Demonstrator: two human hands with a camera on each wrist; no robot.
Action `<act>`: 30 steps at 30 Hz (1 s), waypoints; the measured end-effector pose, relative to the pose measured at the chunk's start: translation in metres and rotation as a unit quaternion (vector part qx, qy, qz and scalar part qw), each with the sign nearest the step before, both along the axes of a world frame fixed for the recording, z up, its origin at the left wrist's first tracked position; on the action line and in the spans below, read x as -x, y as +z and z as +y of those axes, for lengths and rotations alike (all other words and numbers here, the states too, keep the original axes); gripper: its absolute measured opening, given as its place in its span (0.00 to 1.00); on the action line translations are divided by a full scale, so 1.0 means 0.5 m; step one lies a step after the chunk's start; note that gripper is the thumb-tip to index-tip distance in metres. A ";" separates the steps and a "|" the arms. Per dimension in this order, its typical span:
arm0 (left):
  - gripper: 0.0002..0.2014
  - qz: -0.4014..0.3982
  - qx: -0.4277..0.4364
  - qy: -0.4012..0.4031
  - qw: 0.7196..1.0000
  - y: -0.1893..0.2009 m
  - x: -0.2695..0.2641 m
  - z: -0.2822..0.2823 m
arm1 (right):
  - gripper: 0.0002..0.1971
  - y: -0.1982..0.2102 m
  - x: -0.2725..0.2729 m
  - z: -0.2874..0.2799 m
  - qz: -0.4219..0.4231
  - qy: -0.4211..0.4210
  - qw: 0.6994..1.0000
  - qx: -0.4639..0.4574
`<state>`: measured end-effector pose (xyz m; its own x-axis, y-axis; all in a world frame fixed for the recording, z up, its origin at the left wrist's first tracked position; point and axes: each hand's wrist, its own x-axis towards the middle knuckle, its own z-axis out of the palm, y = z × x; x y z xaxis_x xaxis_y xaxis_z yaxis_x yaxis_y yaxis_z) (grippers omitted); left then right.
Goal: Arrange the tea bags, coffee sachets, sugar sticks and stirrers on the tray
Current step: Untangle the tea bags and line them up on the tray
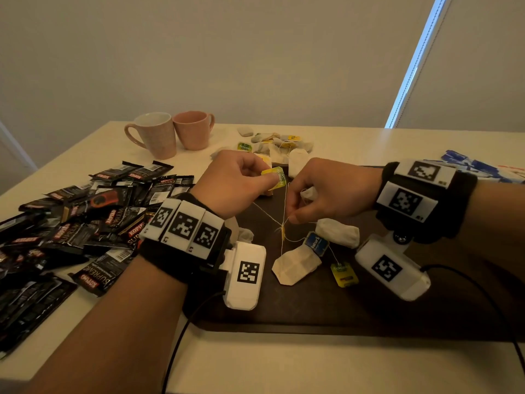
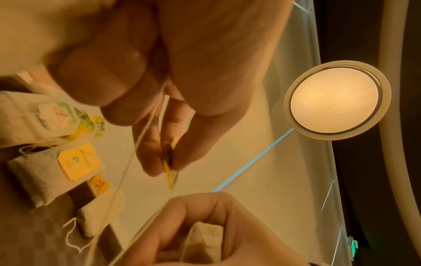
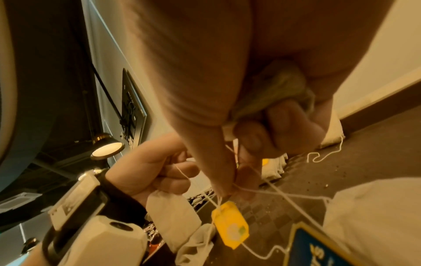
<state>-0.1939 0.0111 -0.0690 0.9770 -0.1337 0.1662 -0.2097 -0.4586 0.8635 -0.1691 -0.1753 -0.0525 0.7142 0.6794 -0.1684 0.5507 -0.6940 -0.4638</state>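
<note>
Both hands are raised over the dark tray (image 1: 284, 314), busy with a snarl of tea bag strings (image 1: 284, 211). The left hand (image 1: 235, 183) pinches a yellow-green paper tag (image 1: 277, 177) between thumb and fingertips and lifts it, with another tea bag (image 3: 173, 212) dangling beneath its curled fingers. The right hand (image 1: 332, 191) nips the threads where they cross, just above a small yellow tag (image 3: 230, 223), and keeps a crumpled bag tucked in its palm. Several tea bags lie on the tray below, among them a flat cream one (image 1: 295, 265) with a blue tag (image 1: 316, 243) touching it, all joined by the same threads. More tea bags (image 1: 281, 143) sit in a heap beyond the tray, the black coffee sachets (image 1: 85, 223) are piled on the table to the left, and blue-and-white packets (image 1: 480, 166) lie to the right. These bags look feather-light and limp, and I'd guess the paper tears easily, so tugging hard seems unwise. The stiff tag or the thread near the knot looks the best hold; lifting one bag is likely to drag its neighbours.
</note>
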 end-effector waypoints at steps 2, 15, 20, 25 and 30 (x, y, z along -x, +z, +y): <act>0.03 -0.001 -0.003 -0.003 1.000 0.001 0.001 -0.001 | 0.02 0.005 0.004 -0.006 0.011 -0.008 1.000 -0.016; 0.01 0.000 -0.007 0.001 1.000 0.000 0.001 -0.002 | 0.04 0.001 0.005 -0.001 -0.022 -0.030 0.997 0.068; 0.01 0.002 -0.008 0.000 1.000 0.001 0.002 0.000 | 0.09 -0.011 -0.006 0.025 -0.007 -0.007 0.997 0.078; 0.01 -0.007 -0.026 0.008 1.000 0.001 0.001 0.000 | 0.14 -0.016 -0.020 0.034 0.053 0.014 0.996 0.069; 0.02 -0.011 -0.025 0.022 0.999 0.002 -0.001 0.002 | 0.09 -0.026 -0.024 0.042 0.111 0.018 0.992 0.059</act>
<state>-0.1933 0.0120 -0.0680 0.9784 -0.0993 0.1814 -0.2065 -0.5109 0.8345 -0.1571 -0.1541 -0.0657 0.6256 0.6703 -0.3990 0.4693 -0.7320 -0.4939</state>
